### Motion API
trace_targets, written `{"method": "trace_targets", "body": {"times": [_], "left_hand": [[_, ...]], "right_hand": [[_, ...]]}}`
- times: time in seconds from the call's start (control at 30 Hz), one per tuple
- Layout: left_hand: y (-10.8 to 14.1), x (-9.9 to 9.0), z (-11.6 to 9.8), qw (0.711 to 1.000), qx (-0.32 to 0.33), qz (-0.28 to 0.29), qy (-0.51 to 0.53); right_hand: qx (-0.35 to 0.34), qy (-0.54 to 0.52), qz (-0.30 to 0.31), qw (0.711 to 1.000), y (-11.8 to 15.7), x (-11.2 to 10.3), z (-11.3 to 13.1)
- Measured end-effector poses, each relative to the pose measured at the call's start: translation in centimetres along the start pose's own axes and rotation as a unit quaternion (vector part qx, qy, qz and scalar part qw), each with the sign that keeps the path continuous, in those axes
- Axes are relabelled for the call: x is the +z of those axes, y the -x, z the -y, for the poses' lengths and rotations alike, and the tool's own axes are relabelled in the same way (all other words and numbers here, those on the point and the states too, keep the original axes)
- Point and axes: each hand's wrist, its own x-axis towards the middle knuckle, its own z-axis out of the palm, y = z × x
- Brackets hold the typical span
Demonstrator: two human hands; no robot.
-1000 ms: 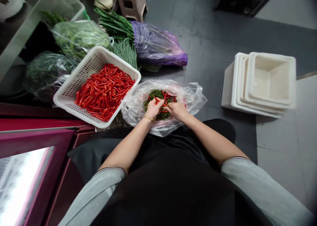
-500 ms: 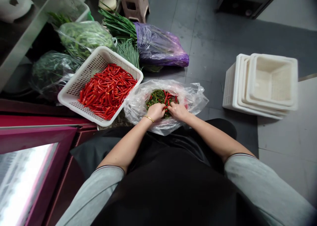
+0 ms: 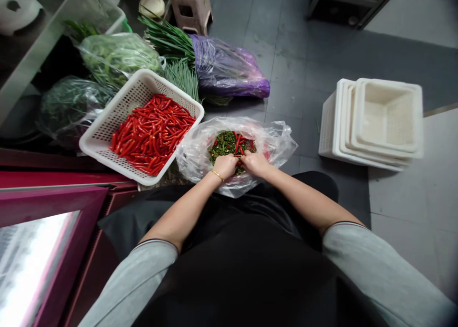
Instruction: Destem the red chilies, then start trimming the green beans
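My left hand (image 3: 225,166), with a thin bracelet at the wrist, is closed over an open clear plastic bag (image 3: 193,148). Close beside it, my right hand (image 3: 255,163) is also closed, its fingertips nearly touching the left ones. A red chili shows between the fingers of both hands. Inside the bag lie green stems (image 3: 223,143) and several red chilies (image 3: 239,142). To the left of the bag stands a white perforated basket (image 3: 103,126) holding a heap of red chilies (image 3: 153,133).
Bagged greens (image 3: 119,59), long green stalks (image 3: 168,38) and a purple bag (image 3: 229,69) lie behind the basket. A stool (image 3: 191,5) is at the back. Stacked white baskets (image 3: 388,117) stand on the right. A magenta-framed case (image 3: 86,207) is at the left.
The view has shifted slightly, moving the scene a little left. Both hands stay over the bag; their fingers have drawn together a little at the chili.
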Motion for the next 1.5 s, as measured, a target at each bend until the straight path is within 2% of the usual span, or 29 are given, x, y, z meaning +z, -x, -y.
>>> {"method": "trace_targets", "body": {"times": [0.1,0.17,0.27,0.37,0.43,0.5,0.53,0.63,0.7,0.73,0.77,0.83,0.9,0.93,0.97,1.03,1.1,1.17,1.27,1.37,1.43,1.5], "left_hand": [[-0.5,0.3,-0.1,1.000,-0.023,-0.010,0.013],[-0.4,-0.1,0.5,0.998,-0.007,-0.022,0.053],[0.8,-1.4,1.6,0.988,0.051,-0.033,0.144],[2.5,-3.1,1.9,0.968,0.122,-0.004,0.220],[3.4,-4.1,1.8,0.948,0.152,0.010,0.280],[4.1,-4.6,1.8,0.918,0.149,0.024,0.365],[4.3,-4.7,1.8,0.899,0.140,0.052,0.412],[4.9,-4.2,1.7,0.811,0.110,0.213,0.534],[5.2,-3.5,1.7,0.752,0.098,0.294,0.582],[5.2,-3.2,1.7,0.732,0.087,0.300,0.606],[5.2,-3.0,1.8,0.716,0.071,0.283,0.634],[5.2,-3.0,2.4,0.688,0.035,0.207,0.694],[5.1,-3.4,3.4,0.664,0.019,0.125,0.737],[5.0,-3.6,3.8,0.656,0.024,0.097,0.748],[5.0,-3.8,4.2,0.652,0.033,0.080,0.753],[4.8,-3.9,4.6,0.644,0.049,0.054,0.761],[4.3,-3.7,4.4,0.637,0.046,0.033,0.769],[3.5,-3.2,3.5,0.643,0.008,0.017,0.765],[2.0,-2.5,1.7,0.655,-0.090,-0.019,0.750],[1.3,-1.8,0.4,0.665,-0.139,-0.048,0.732],[1.6,-1.4,0.3,0.683,-0.141,-0.069,0.714],[2.5,-1.3,0.9,0.722,-0.122,-0.110,0.672]], "right_hand": [[0.019,0.004,-0.014,1.000,-0.8,1.1,0.7],[0.021,-0.007,-0.027,0.999,-0.7,1.1,0.7],[-0.033,-0.053,-0.035,0.997,0.4,0.4,0.4],[-0.098,-0.155,-0.057,0.981,1.6,-0.4,0.5],[-0.105,-0.271,-0.079,0.954,2.4,-0.7,1.1],[-0.073,-0.402,-0.098,0.907,3.6,-0.9,2.4],[-0.048,-0.460,-0.100,0.881,4.4,-1.0,3.2],[-0.006,-0.595,-0.051,0.802,7.4,-2.2,5.7],[-0.039,-0.639,-0.006,0.768,8.8,-3.5,6.1],[-0.061,-0.637,0.009,0.768,8.9,-4.2,5.6],[-0.076,-0.613,0.016,0.786,8.6,-4.8,4.8],[-0.061,-0.500,0.038,0.863,6.3,-5.4,2.3],[0.032,-0.317,-0.014,0.948,2.9,-4.9,-0.1],[0.083,-0.235,-0.033,0.968,1.2,-4.4,-1.0],[0.121,-0.175,-0.042,0.976,-0.4,-3.7,-1.5],[0.165,-0.114,-0.038,0.979,-2.7,-2.3,-1.7],[0.180,-0.113,-0.029,0.977,-3.4,-1.5,-1.1],[0.174,-0.130,-0.046,0.975,-2.8,-1.3,-0.3],[0.113,-0.139,-0.106,0.978,-1.1,-1.9,1.3],[0.081,-0.169,-0.117,0.975,0.2,-2.0,3.1],[0.070,-0.243,-0.108,0.961,0.4,-1.5,3.9],[0.024,-0.346,-0.108,0.932,0.6,-0.9,4.3]]}}
